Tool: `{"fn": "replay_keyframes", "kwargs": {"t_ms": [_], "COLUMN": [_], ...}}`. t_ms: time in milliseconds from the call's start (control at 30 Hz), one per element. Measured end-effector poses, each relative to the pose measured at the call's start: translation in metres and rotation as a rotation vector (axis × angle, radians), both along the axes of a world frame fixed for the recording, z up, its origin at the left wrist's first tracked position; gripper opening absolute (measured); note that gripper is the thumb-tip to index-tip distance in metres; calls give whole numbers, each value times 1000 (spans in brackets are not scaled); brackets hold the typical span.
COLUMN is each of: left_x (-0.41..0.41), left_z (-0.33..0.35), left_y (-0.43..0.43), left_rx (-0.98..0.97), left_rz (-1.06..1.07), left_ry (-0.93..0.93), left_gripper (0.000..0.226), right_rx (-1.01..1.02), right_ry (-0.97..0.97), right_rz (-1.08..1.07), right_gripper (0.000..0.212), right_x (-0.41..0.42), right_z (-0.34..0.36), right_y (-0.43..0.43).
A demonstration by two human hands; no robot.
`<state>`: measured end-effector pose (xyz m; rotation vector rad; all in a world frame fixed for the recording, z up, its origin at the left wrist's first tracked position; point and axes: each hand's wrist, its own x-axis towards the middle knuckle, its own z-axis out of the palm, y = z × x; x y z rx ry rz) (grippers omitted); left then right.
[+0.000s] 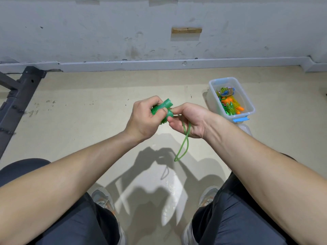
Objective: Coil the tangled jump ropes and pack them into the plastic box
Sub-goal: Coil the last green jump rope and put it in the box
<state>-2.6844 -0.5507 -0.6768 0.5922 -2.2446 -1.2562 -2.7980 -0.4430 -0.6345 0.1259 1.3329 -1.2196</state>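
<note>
A green jump rope (165, 107) is held up over the floor between both hands. My left hand (146, 117) grips its green handles with the wound cord bunched against them. My right hand (187, 121) pinches the cord beside the handles, and a short loop of green cord (182, 147) hangs down from it. The clear plastic box (212, 93) with a blue latch stands on the floor to the right, open. Inside it lie coiled ropes (230, 103) in green, orange, yellow and blue.
A black metal frame (21, 96) stands on the floor at the left. The grey wall with its skirting (159, 65) runs across the far side. A clear lid (245, 128) lies just in front of the box. My knees and shoes fill the bottom of the view.
</note>
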Motion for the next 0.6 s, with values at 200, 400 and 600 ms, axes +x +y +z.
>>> {"fn": "replay_keyframes", "kwargs": {"t_ms": [200,400,600], "left_x": [-1,-4,-6], "left_z": [-2,6,5], "left_y": [2,5,1], "left_rx": [29,306,432], "left_rz": [-22,19,82], "left_ry": [-9,-24,-152], "left_gripper": [13,11,12], "right_rx": [38,67,28], "right_ry": [22,277,999], "right_rz": [48,217,-51], "right_gripper": [13,8,10], "right_x": [-10,-16,-8], "right_z": [-5,-14,-34], "right_y": [-1,4,-5]}}
